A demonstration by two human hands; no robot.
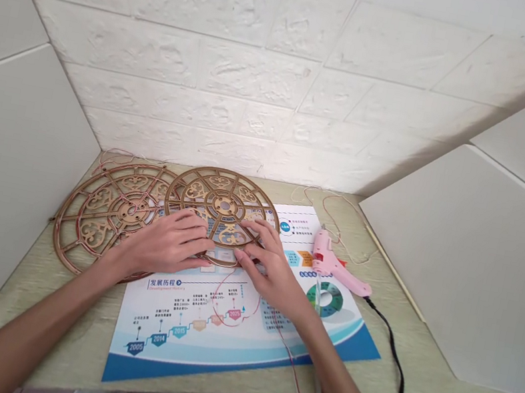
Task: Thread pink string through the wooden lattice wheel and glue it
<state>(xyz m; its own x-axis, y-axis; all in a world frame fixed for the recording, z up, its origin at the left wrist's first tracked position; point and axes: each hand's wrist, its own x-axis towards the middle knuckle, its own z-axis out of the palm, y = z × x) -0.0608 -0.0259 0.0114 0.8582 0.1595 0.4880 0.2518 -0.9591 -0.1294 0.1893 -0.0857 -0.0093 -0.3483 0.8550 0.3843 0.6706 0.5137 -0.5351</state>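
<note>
A round, brown openwork disc [224,206] with scrollwork lies partly over a second, similar disc [130,210] on its left. My left hand [173,240] rests on the near left edge of the upper disc, fingers pressed together; what they hold, if anything, is hidden. At the near right edge of that disc is my right hand [269,259], thumb and fingers around the rim. A thin pinkish cord [220,322] loops down from the rim between my hands and runs over the printed sheet [151,366].
To the right, a pink glue gun [338,271] lies on the sheet, its black cable [392,341] running off the near table edge. More thin cord [339,220] curls at the back right. White panels [474,261] flank the table [46,355]; a white brick wall [244,71] stands behind.
</note>
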